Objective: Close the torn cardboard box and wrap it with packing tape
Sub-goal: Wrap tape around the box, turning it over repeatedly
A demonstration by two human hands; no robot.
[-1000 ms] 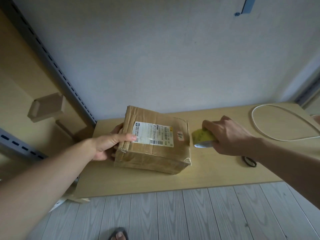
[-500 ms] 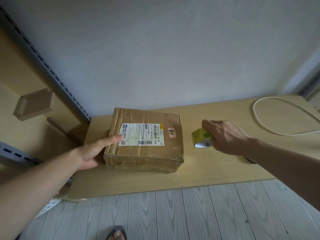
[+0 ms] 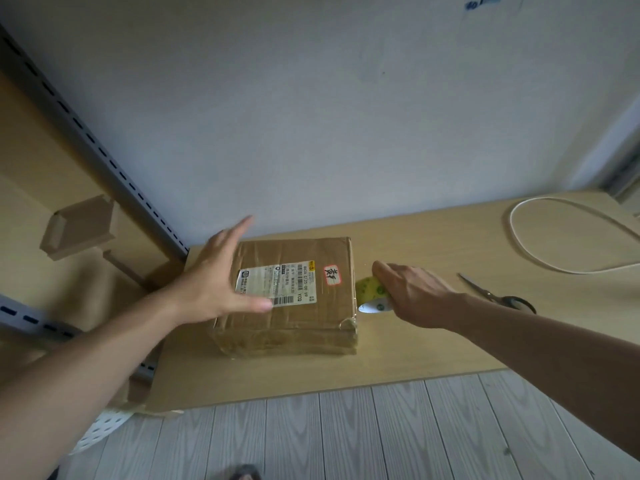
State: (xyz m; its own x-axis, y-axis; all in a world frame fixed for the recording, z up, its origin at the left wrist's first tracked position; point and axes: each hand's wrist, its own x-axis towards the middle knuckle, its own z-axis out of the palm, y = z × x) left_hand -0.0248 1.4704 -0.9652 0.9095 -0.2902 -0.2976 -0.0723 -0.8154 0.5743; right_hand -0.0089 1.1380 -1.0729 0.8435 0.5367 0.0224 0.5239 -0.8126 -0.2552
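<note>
In the centre of the frame, on a pale wooden table (image 3: pixel 415 348) set against a grey-white wall, the cardboard box (image 3: pixel 298 327) is seen lying flat with its flaps down. Its top is partly covered by a white shipping label (image 3: pixel 277 285) with a barcode, and a small red-bordered sticker (image 3: pixel 332 274) is placed to the right of that label. Creases and glossy bands of tape are visible across the brown surface, and the near right corner is crumpled.

Over the left part of the box the left hand (image 3: pixel 214 282) is held with its fingers straight and spread, pointing toward the wall. The thumb is stretched across the lower edge of the label. Whether the palm rests on the cardboard cannot be told.

Just right of the box, the right hand (image 3: pixel 412 292) is curled over a yellow-green tape roll (image 3: pixel 370 289), whose white side is turned toward the lower edge of the frame. The roll is held close against the box's right side, though contact cannot be confirmed.

Further right on the table, scissors (image 3: pixel 491 294) are laid well apart from the box, and a white cable (image 3: pixel 511 220) is looped at the upper right. At the left of the frame a slotted metal rail (image 3: pixel 104 157) and a wooden block (image 3: pixel 79 230) are seen. The lower part is filled by grey floor planks (image 3: pixel 381 438).
</note>
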